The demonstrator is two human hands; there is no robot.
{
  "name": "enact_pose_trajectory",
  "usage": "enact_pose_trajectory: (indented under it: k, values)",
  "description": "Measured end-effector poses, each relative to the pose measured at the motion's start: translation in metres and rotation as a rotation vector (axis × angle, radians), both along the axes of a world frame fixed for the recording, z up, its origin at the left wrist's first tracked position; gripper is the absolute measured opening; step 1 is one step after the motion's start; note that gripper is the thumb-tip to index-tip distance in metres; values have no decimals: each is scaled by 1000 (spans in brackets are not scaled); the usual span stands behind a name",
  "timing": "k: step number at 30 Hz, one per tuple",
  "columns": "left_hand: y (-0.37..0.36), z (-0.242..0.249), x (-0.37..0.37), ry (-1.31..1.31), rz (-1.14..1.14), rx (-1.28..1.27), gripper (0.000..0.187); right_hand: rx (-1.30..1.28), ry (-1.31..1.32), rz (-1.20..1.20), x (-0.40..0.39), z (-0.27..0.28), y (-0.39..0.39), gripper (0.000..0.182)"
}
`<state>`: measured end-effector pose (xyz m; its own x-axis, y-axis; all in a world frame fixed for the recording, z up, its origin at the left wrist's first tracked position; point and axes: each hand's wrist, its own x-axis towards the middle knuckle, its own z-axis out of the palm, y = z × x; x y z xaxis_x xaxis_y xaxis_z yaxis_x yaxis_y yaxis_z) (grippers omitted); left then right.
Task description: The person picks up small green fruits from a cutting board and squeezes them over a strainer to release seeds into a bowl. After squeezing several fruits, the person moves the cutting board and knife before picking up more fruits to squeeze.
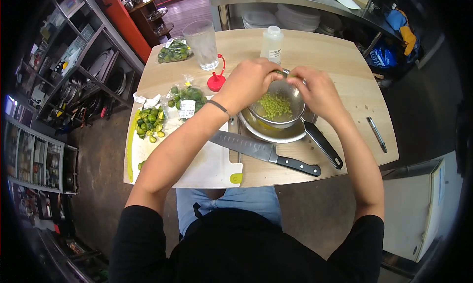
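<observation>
My left hand (249,81) and my right hand (316,91) meet over the far rim of a metal strainer (291,113), pinching a small green piece of fruit (280,73) between them. The strainer holds a heap of pale green pulp and seeds (275,105) and rests inside a metal bowl (276,134). Its black handle (322,145) points toward me on the right. A large chef's knife (263,152) lies across the white cutting board (207,165), blade to the left.
Halved small limes (150,121) are piled at the board's left end. A bag of whole limes (186,98) and a second bag (173,51) lie behind. A glass (202,44), a red cap (216,81), a squeeze bottle (272,44) and a metal tool (377,134) stand on the wooden table (345,61).
</observation>
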<state>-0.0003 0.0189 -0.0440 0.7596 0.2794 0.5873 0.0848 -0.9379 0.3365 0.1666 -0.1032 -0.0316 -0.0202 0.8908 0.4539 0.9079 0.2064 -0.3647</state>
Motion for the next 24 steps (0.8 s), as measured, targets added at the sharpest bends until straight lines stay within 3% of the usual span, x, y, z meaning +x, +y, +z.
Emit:
enact_pose_trajectory:
  k: [2,6,8,10,13,16,18,24]
  values:
    - [-3,4,0,76,43,-107,18,-124,44,-69,-4,12,-4,17]
    - [-9,4,2,-70,34,-108,21,-12,60,16,-4,11,-3,18]
    - [-7,-7,-3,109,31,-54,23,-132,-34,-78,-7,9,-4,15]
    - [-12,-9,-13,130,79,-125,24,-301,-152,-78,-8,3,-6,13]
    - [-13,-5,-41,70,63,-149,22,-207,-62,-40,-20,11,-5,11]
    - [-8,1,-89,27,68,-155,22,-221,-4,-12,-38,17,7,11]
    - [4,-5,-127,-69,97,-97,20,-163,-60,153,-61,16,19,11]
    - [19,-9,-248,66,430,-226,20,-194,-71,421,-171,-4,79,14]
